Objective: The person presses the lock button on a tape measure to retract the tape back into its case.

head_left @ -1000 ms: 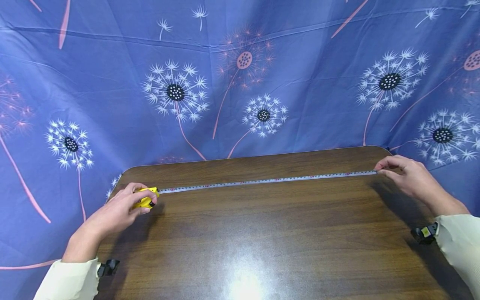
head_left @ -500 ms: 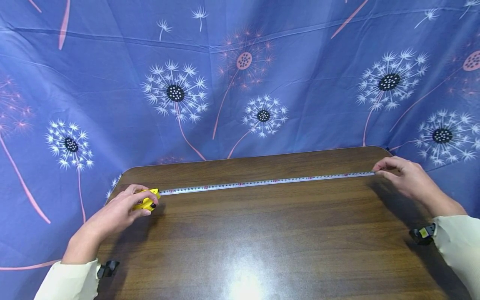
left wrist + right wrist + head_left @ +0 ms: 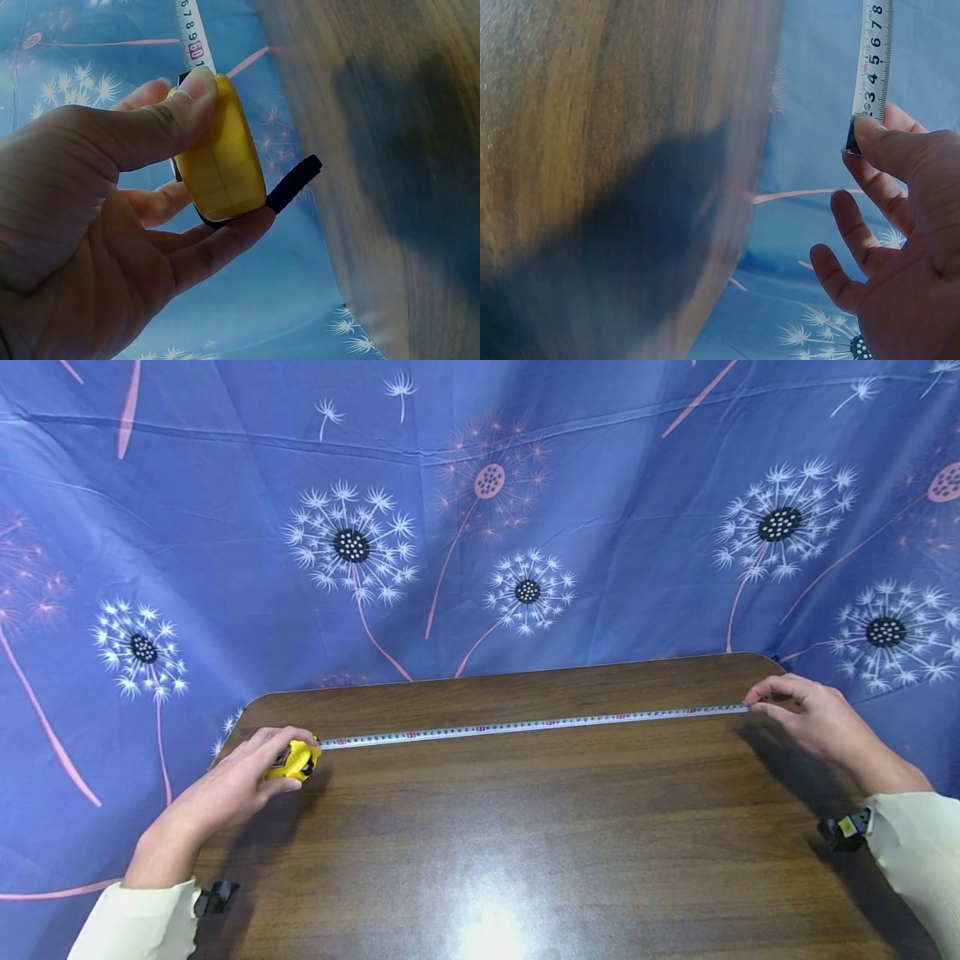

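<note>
A yellow tape measure (image 3: 297, 761) sits in my left hand (image 3: 238, 781), thumb and fingers gripping its case. The left wrist view shows the thumb on the case (image 3: 221, 157) near the blade's mouth, with a black strap (image 3: 294, 184) hanging from the far end. The white printed blade (image 3: 517, 723) stretches straight across to the right, above the table. At its far end my right hand (image 3: 821, 714) pinches the tip between thumb and forefinger. In the right wrist view the blade's end (image 3: 870, 90) shows low numbers, and the other fingers are loosely bent, apart from it.
Below both hands lies a brown wooden table (image 3: 480, 827) with rounded far corners and a bright glare spot. A blue cloth (image 3: 615, 552) with dandelion prints hangs behind and beside it. Black wrist devices (image 3: 217, 897) sit at both cuffs.
The right hand has shifted very slightly left with the blade's tip. On the left hand, a finger that lay across the front of the case has lifted, exposing more yellow.
</note>
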Tool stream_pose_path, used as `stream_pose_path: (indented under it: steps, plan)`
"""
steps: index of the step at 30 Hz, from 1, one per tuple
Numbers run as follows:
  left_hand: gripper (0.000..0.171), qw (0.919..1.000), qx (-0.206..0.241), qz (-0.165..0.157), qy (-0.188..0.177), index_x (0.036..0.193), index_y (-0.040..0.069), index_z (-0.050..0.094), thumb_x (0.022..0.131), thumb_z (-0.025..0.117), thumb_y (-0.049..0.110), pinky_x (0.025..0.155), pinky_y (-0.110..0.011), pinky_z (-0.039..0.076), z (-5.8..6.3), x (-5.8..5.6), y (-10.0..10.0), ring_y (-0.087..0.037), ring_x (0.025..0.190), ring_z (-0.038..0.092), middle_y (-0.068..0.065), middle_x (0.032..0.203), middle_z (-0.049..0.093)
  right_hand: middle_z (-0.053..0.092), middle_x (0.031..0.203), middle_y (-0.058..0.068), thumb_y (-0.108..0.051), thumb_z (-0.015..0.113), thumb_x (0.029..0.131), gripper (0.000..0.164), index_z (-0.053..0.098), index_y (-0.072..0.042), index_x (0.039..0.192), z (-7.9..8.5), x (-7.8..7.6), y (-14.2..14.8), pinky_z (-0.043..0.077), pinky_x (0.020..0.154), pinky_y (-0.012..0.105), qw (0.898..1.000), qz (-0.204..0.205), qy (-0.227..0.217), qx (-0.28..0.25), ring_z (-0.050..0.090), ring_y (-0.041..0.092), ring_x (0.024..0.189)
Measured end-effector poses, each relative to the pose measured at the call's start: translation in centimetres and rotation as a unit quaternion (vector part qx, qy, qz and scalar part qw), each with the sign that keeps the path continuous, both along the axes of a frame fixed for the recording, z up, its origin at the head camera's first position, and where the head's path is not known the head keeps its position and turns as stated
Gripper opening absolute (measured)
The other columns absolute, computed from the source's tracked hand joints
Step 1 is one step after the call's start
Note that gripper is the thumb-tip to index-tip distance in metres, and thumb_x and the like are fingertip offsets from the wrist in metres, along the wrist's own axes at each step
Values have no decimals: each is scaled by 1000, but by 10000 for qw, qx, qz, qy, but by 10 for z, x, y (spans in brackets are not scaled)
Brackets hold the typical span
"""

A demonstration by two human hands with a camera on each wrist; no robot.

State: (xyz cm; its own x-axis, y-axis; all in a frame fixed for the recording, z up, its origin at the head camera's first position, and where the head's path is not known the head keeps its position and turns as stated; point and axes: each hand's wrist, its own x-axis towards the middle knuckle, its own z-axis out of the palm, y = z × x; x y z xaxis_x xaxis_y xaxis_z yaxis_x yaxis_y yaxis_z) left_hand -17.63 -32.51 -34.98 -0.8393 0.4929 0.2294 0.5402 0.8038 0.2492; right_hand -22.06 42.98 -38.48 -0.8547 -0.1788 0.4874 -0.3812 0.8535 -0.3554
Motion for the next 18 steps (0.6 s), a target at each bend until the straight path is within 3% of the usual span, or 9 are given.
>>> stream_pose_path:
  steps: [6,14,18]
  plan:
    - [72,9996,83,83,-238,143,17,45,83,84,4,87,-61,47,3,0,2,-39,109,60,-17,123,60,69,90,-5,4,79,87,23,73,-18,90,-1,0,2,40,69,14,10000,20,-71,33,51,-14,83]
    - [77,9990,23,188,-412,152,17,42,86,81,4,94,-66,44,3,3,1,-43,118,56,-20,131,57,69,92,-2,4,78,88,23,73,-18,91,1,2,1,40,69,15,9999,45,-109,51,50,-13,84]
    - [77,9988,-12,232,-443,153,17,43,87,81,5,92,-65,45,3,4,1,-41,115,56,-20,131,56,69,91,-3,5,78,87,24,73,-18,90,1,3,-1,40,68,15,10000,35,-74,22,51,-13,84]
